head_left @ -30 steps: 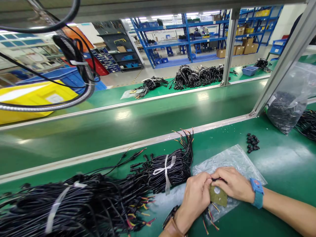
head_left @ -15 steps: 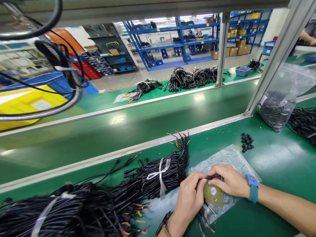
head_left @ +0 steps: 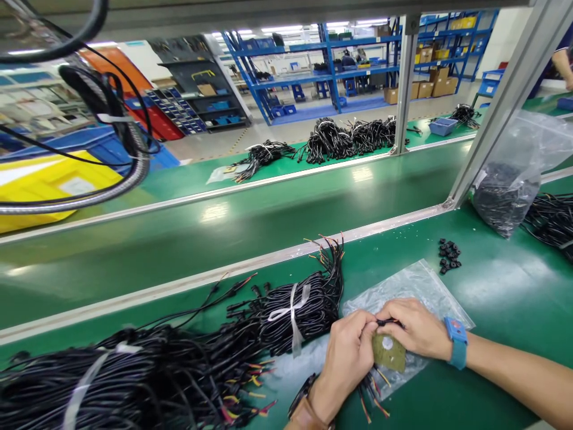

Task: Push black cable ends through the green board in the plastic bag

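Observation:
Both hands meet over a clear plastic bag (head_left: 432, 292) on the green bench. My left hand (head_left: 351, 346) is closed in a pinch on a thin black cable (head_left: 388, 323). Close against it, my right hand (head_left: 414, 325) pinches the same cable between thumb and fingers. The exact grip point is hidden by the fingertips. Below them lies a worn olive-yellow piece (head_left: 389, 355) with a pale round spot. Loose cable ends (head_left: 373, 394) with red and yellow wires stick out under my left hand.
A tied cable bundle (head_left: 298, 310) lies left of my hands, with a larger bundle (head_left: 111, 388) nearer. Small black parts (head_left: 449, 255) sit in a pile at right. A filled plastic bag (head_left: 505, 194) stands by the metal post (head_left: 492, 107). A metal hose (head_left: 129, 179) hangs upper left.
The hands stay together on the cable, with the fingertips slightly closer and the red wire between them now less visible. The camera view has shifted a little.

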`<move>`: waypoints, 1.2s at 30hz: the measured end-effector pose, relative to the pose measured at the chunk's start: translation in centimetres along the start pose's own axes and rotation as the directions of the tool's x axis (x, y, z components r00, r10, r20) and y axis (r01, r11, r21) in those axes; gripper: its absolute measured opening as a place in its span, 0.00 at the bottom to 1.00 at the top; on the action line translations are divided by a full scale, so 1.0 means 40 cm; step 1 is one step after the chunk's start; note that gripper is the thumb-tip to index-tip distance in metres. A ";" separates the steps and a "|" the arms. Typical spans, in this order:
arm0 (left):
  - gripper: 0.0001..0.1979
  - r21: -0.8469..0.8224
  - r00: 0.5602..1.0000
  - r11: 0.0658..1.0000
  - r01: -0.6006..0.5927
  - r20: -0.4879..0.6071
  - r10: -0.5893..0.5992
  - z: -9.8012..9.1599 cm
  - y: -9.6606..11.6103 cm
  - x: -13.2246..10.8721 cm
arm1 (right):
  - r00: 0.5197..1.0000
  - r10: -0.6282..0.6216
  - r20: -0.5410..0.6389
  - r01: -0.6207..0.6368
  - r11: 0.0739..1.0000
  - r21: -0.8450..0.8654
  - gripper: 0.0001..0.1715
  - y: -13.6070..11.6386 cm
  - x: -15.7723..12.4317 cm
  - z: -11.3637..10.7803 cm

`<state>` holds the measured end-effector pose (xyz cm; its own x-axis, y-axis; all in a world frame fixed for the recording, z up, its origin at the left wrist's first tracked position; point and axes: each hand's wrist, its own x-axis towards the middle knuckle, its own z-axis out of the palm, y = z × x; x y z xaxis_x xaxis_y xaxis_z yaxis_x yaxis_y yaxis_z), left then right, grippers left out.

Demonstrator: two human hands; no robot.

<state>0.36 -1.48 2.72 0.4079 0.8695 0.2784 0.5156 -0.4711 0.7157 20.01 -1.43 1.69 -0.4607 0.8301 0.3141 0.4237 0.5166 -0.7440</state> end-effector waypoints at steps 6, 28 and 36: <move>0.13 -0.028 1.000 1.000 0.002 -0.005 -0.002 -0.005 0.007 0.002 | 1.000 -0.006 0.009 0.006 1.000 0.012 0.13 -0.004 0.005 -0.004; 0.13 0.416 0.946 0.851 -0.320 0.097 0.308 -0.072 0.010 -0.011 | 0.841 0.458 -0.288 -0.453 0.304 -0.838 0.08 0.093 0.015 -0.251; 0.11 0.806 0.994 0.592 -0.004 -0.063 0.093 -0.015 0.015 0.007 | 0.789 0.535 -0.303 -0.500 0.272 -0.822 0.06 0.096 0.013 -0.246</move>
<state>0.32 -1.44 3.62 0.4057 0.8295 0.3839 0.9108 -0.4020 -0.0939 29.08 3.06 4.79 0.0994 0.9946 0.0286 0.9868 -0.1023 0.1259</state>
